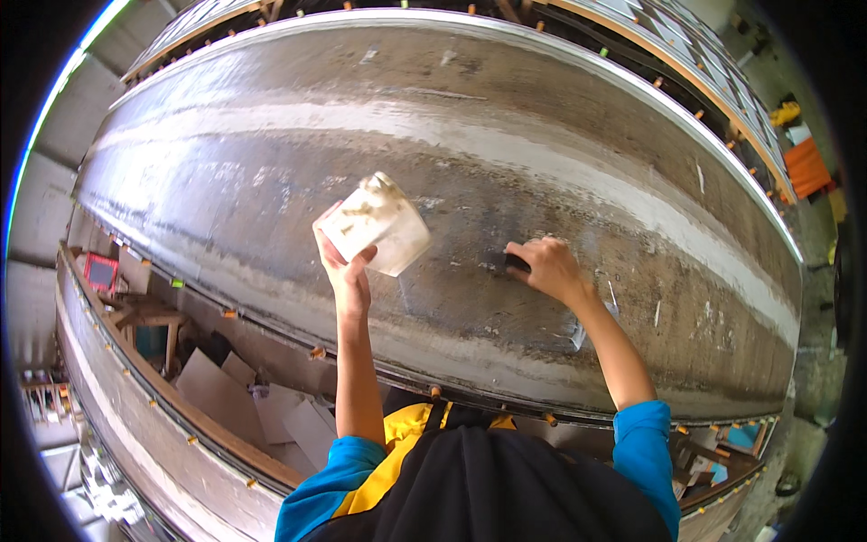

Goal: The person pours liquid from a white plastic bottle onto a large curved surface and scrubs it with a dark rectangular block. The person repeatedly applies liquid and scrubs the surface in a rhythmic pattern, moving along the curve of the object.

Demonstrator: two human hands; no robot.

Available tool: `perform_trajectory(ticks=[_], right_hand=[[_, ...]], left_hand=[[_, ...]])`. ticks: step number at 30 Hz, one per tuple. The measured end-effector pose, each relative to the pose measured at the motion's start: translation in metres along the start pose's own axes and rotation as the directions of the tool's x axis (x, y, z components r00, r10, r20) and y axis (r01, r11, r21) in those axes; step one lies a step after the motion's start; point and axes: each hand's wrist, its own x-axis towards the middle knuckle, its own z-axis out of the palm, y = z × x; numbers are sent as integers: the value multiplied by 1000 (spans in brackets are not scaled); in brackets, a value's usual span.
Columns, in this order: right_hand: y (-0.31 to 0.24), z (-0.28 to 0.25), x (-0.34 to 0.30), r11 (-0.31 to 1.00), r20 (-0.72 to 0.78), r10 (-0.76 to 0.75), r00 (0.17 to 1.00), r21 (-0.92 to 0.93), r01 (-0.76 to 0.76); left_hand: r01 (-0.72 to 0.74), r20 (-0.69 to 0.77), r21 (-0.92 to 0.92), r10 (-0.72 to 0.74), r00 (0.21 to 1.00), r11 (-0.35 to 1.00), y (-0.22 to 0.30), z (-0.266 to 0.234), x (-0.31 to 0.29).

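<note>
Workshop interior, bright strip light along the left; central item: long, worn grey-brown worktop (271, 208) with pale streaks running lengthwise and a metal-bright far edge

Item: off-white, squarish, apparently plastic container (397, 237), brownish patches at its upper part; whether these are contents or stuck residue cannot be told. Location: over the middle of the worktop, nearer the near edge than the far one, tilted, its longer line seeming to slant from near left to far right

Left hand (346, 271): closed on the container's near-left side, thumb across the front

Right hand (553, 269): fingers curled around a small, dark, blocky object (517, 262), material unclear; contact with the worktop cannot be judged

Governing relation: container to the left of the dark object and slightly toward the far edge, a gap between them; left hand on the container, right hand well apart from it

Item: crumpled, clear-to-whitish film-like scrap (578, 338), on the worktop toward the near edge, partly behind the right forearm

Container below the near edge, left: timber-rimmed open bay (194, 423), holding pale, flat, rigid-looking sheets (214, 393) and a small, red-framed dark panel (101, 273)
</note>
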Motion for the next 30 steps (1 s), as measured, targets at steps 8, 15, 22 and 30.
perform_trajectory(ticks=[8,15,22,30], right_hand=[[-72,48,122,995,-161,-89,983,30,95],[-127,48,85,864,-99,-500,860,0,503],[-88,-5,-13,831,118,-550,827,173,528],[-14,-56,-109,941,-22,-171,985,292,170]], left_hand=[[-295,-288,235,357,889,926,26,-33,-25],[-299,-386,297,401,831,907,42,-58,-51],[-293,-305,227,354,884,929,36,-33,-54],[-107,-82,15,108,991,994,15,40,-66]])
